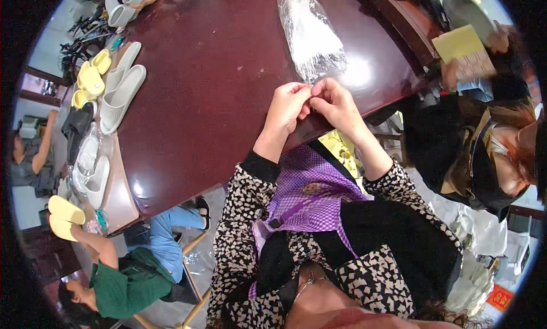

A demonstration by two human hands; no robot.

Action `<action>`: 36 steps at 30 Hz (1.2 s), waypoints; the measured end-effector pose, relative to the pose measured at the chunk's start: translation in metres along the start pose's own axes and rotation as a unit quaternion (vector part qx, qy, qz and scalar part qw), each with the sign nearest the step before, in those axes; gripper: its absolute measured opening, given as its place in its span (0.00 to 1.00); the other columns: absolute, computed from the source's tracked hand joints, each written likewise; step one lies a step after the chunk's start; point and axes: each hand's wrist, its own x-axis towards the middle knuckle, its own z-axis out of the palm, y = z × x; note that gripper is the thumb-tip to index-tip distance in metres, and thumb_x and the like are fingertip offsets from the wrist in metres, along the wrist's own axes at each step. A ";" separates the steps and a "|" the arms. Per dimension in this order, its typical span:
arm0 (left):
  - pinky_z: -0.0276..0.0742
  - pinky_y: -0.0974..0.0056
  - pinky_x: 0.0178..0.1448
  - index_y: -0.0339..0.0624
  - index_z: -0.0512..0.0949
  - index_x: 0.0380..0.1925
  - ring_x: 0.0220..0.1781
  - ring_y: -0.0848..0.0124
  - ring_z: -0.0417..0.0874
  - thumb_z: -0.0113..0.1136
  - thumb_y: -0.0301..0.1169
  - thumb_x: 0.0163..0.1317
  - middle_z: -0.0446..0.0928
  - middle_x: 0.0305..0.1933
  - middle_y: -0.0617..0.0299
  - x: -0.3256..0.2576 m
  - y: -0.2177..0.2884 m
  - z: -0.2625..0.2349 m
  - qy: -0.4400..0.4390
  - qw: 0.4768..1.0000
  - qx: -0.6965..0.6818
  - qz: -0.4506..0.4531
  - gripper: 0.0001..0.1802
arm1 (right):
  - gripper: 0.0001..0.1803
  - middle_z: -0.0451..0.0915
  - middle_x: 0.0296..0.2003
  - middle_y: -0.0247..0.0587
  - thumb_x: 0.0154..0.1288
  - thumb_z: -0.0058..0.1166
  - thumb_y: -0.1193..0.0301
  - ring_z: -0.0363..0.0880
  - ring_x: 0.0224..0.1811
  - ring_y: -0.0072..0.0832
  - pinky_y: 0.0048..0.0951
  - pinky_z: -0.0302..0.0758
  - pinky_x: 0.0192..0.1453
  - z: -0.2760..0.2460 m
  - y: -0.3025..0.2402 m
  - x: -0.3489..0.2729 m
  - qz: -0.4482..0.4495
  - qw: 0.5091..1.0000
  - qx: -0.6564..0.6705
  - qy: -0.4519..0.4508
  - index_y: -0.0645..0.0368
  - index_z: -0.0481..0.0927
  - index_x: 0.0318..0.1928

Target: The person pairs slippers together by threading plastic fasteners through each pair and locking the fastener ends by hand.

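Observation:
Over the near edge of the dark red table (199,101), my left hand (284,109) and my right hand (340,109) meet with fingertips pinched together. Both are closed; whatever is between the fingers is too small or hidden to make out. Just beyond them lies a clear plastic bag (310,35) holding a bundle of thin white strands, their frayed ends spreading toward my fingers. The bag's near end almost reaches my fingertips, and I cannot tell whether they touch it.
Grey slippers (123,98), yellow clogs (91,78) and black slippers (78,126) line a side table at the left. A person in green (134,283) sits at lower left with yellow slippers (67,215). At right, another person handles a grey slipper (470,15) and yellow card (458,44).

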 end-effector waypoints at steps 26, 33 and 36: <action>0.54 0.76 0.14 0.34 0.72 0.36 0.11 0.83 0.59 0.50 0.23 0.60 0.72 0.19 0.61 -0.093 -0.011 -0.027 -0.021 0.993 -0.091 -0.072 0.06 | 0.22 0.56 0.67 0.24 0.69 0.40 0.63 0.47 0.72 0.37 0.55 0.49 0.68 -0.042 0.023 0.175 -0.137 0.740 -0.658 -0.030 0.33 0.63 0.63; 0.54 0.77 0.14 0.34 0.72 0.37 0.11 0.83 0.58 0.50 0.22 0.60 0.71 0.19 0.59 -0.148 -0.021 -0.064 0.018 0.981 -0.168 -0.094 0.06 | 0.22 0.56 0.67 0.22 0.69 0.39 0.63 0.47 0.72 0.35 0.55 0.48 0.69 -0.047 0.031 0.190 -0.145 0.741 -0.655 -0.028 0.33 0.63 0.63; 0.54 0.77 0.14 0.34 0.72 0.37 0.11 0.83 0.58 0.49 0.22 0.61 0.71 0.18 0.59 -0.164 -0.027 -0.068 0.034 0.980 -0.176 -0.087 0.06 | 0.22 0.57 0.67 0.22 0.69 0.39 0.63 0.47 0.71 0.35 0.55 0.48 0.69 -0.048 0.035 0.193 -0.151 0.743 -0.651 -0.027 0.34 0.64 0.63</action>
